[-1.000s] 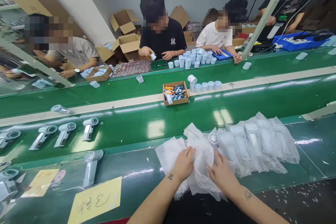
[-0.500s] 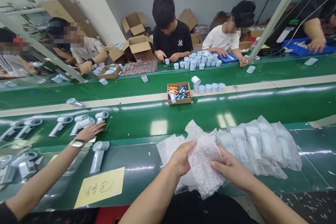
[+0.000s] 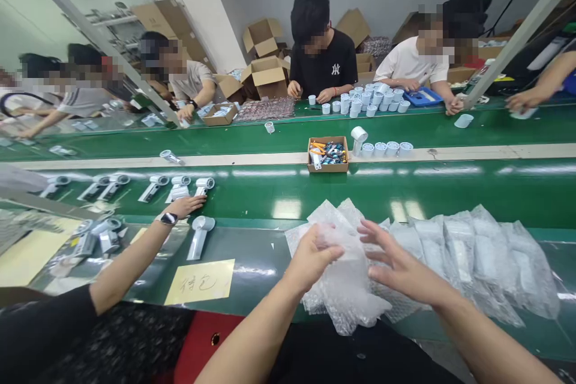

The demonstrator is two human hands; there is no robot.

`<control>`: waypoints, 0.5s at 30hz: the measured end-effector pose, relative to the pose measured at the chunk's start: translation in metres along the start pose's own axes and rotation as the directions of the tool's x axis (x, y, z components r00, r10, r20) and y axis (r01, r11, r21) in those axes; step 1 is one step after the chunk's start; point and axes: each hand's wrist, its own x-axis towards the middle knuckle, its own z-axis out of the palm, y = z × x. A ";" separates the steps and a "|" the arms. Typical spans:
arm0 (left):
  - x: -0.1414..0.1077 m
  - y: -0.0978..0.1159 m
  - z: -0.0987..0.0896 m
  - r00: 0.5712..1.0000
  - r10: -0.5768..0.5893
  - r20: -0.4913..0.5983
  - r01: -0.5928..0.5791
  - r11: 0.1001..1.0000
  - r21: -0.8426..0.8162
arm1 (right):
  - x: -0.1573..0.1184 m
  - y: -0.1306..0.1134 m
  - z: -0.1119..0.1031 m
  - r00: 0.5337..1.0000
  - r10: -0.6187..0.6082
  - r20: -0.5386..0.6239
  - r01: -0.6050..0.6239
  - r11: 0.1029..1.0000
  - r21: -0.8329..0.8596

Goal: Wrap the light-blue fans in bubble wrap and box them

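My left hand [image 3: 315,257] is closed on a clear bubble wrap bag [image 3: 348,291], its thumb and fingers pinching the upper part. Just to the right, my right hand [image 3: 396,263] is open, with fingers spread beside the bag. More bubble wrap bags [image 3: 297,239] lie flat underneath on the green bench. On the right, several wrapped devices [image 3: 461,252] rest side by side in bubble wrap. A white hair-dryer-shaped device [image 3: 197,246] lies unwrapped to the left of my hands.
A co-worker's hand [image 3: 189,204] from the left touches one of several white devices [image 3: 153,188] on the green belt [image 3: 252,192]. A yellow handwritten paper [image 3: 200,282] lies on the bench. Ahead are a small carton [image 3: 328,167] of parts and white cups [image 3: 380,149]. People work across the belt.
My right hand has let go of the bag and spread its fingers, while my left hand keeps its hold. The view has swung left. The co-worker's hand has reached the end device.
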 end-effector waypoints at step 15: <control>-0.046 0.035 -0.126 0.748 0.268 -0.608 -0.149 0.959 0.240 | 0.087 0.029 0.016 0.897 0.050 -0.439 -0.092 0.993 -0.075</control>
